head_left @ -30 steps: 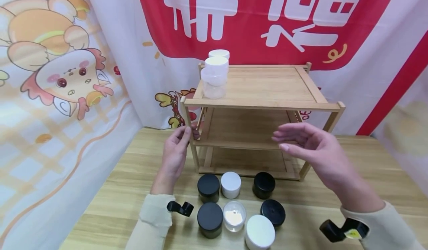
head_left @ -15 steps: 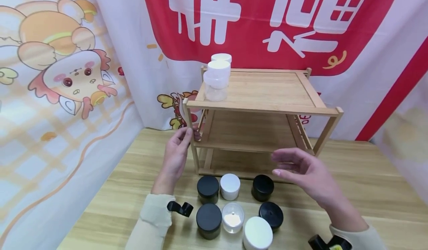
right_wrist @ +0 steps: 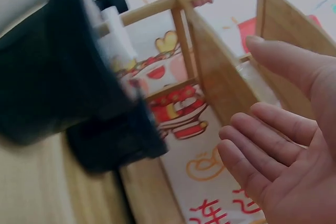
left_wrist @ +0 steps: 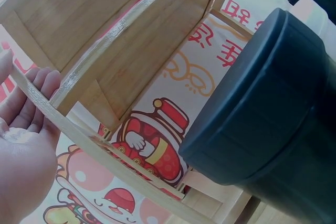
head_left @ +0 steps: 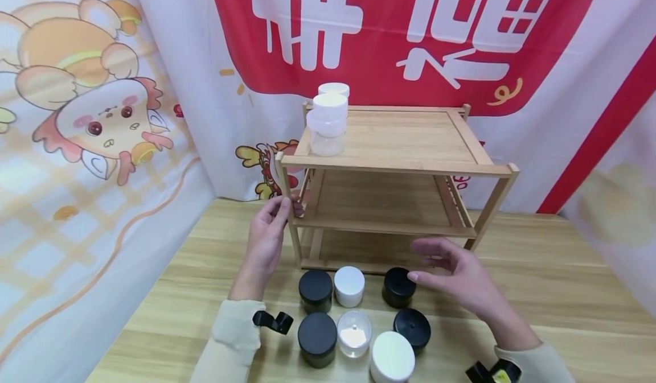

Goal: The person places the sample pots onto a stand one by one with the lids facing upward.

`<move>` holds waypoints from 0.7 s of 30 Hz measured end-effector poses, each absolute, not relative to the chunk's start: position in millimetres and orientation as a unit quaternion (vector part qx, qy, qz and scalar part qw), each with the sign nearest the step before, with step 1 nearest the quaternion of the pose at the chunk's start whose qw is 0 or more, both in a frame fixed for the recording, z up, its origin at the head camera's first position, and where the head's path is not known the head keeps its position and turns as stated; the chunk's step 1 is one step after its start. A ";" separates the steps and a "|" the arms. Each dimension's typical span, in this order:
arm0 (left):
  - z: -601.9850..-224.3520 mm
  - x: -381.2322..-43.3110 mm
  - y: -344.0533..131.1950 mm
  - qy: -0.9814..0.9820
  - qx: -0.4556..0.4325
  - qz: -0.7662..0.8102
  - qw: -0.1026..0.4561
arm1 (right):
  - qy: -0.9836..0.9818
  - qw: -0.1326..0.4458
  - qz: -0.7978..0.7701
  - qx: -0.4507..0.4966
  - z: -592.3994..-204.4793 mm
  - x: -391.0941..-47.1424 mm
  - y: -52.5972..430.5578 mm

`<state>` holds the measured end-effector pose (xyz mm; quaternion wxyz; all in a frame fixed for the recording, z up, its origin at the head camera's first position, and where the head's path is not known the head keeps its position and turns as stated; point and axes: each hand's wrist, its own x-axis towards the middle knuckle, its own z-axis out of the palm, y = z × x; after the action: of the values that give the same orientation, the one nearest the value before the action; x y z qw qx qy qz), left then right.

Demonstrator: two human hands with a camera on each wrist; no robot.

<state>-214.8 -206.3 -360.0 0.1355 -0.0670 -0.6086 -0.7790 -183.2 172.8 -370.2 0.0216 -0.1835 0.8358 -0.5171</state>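
Observation:
A three-tier wooden shelf rack [head_left: 400, 198] stands on the table. My left hand [head_left: 267, 223] grips its front left post at about the middle shelf; in the left wrist view the fingers [left_wrist: 34, 95] curl behind the post. My right hand [head_left: 456, 278] holds nothing, fingers spread and bent a little, with the thumb right at the rim of a black jar [head_left: 398, 287] in front of the rack. Seen from the right wrist, the palm is bare and the fingertips [right_wrist: 227, 148] point toward the rack.
Other lidded jars stand before the rack: dark ones [head_left: 317, 337], white ones [head_left: 349, 286], a clear one [head_left: 355, 333] and a black one [head_left: 412, 329]. White and clear jars [head_left: 328, 124] line the top shelf's left side. Printed curtains [head_left: 169, 87] hang behind and to the left.
My right hand has come down and toward the body, from beside the rack's right post to the black jar. The left hand keeps its grip on the post.

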 end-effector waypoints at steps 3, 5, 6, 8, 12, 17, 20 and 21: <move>-360.4 -215.4 -207.2 -0.602 -0.068 -0.783 0.141 | 0.839 0.026 -0.510 -0.186 -377.7 -185.6 174.2; -360.8 -216.4 -207.3 -0.597 -0.068 -0.786 0.144 | 0.843 0.028 -0.504 -0.184 -382.1 -187.0 174.6; -361.0 -216.8 -207.2 -0.594 -0.069 -0.789 0.144 | 0.845 0.029 -0.501 -0.182 -383.9 -187.8 174.7; -361.8 -216.7 -207.3 -0.590 -0.068 -0.791 0.146 | 0.849 0.029 -0.496 -0.181 -389.4 -189.2 174.5; -362.3 -216.4 -207.3 -0.591 -0.068 -0.791 0.146 | 0.857 0.023 -0.482 -0.182 -397.6 -192.1 174.5; -362.0 -215.5 -207.1 -0.592 -0.066 -0.790 0.147 | 0.858 0.031 -0.476 -0.191 -408.5 -194.3 173.9; -362.0 -216.4 -207.0 -0.591 -0.068 -0.791 0.147 | 0.851 0.034 -0.483 -0.201 -413.6 -197.0 174.3; -362.0 -216.9 -206.9 -0.590 -0.068 -0.791 0.146 | 0.848 0.035 -0.488 -0.204 -414.7 -198.1 174.5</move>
<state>-216.9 -206.9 -362.0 0.1462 -0.0678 -0.5899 -0.7913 -198.1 174.5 -414.7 0.0347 -0.2040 0.8481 -0.4877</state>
